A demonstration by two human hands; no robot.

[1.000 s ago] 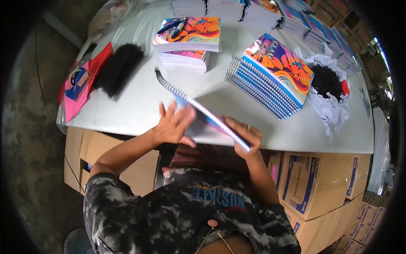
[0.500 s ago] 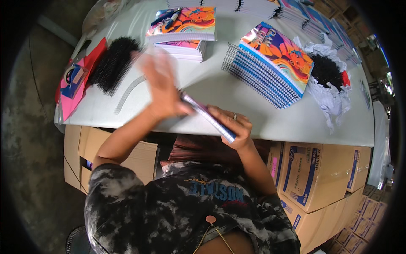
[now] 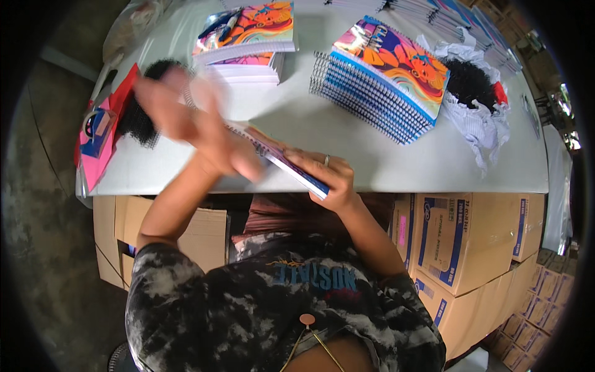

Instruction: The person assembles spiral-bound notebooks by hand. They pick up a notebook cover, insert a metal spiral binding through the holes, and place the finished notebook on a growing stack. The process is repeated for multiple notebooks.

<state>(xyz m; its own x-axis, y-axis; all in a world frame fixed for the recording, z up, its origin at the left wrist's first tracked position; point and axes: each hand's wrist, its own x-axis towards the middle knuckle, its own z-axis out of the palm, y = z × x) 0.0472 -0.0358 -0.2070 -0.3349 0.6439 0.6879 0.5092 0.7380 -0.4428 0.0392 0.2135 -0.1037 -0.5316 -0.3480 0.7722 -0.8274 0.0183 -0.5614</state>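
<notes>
My right hand [image 3: 325,177] grips a thin notebook [image 3: 291,164] with a colourful cover, held on edge over the near rim of the white table [image 3: 372,155]. My left hand [image 3: 192,121] is blurred with motion above the notebook's far end, fingers spread, holding nothing that I can make out. It hovers close to a heap of black spiral coils [image 3: 139,118] at the table's left.
A tilted stack of spiral-bound notebooks [image 3: 387,77] lies at centre right. Two piles of colourful covers and pages [image 3: 248,37] sit at the back, with a pen on top. Pink sheets [image 3: 102,146] and a tape dispenser [image 3: 96,127] lie far left. Crumpled paper with more black coils [image 3: 474,93] sits right. Cardboard boxes [image 3: 465,242] stand under the table.
My left hand swept from the notebook toward the far left and now swings over the notebook's end. My right hand kept its grip, and the notebook tilted more on edge.
</notes>
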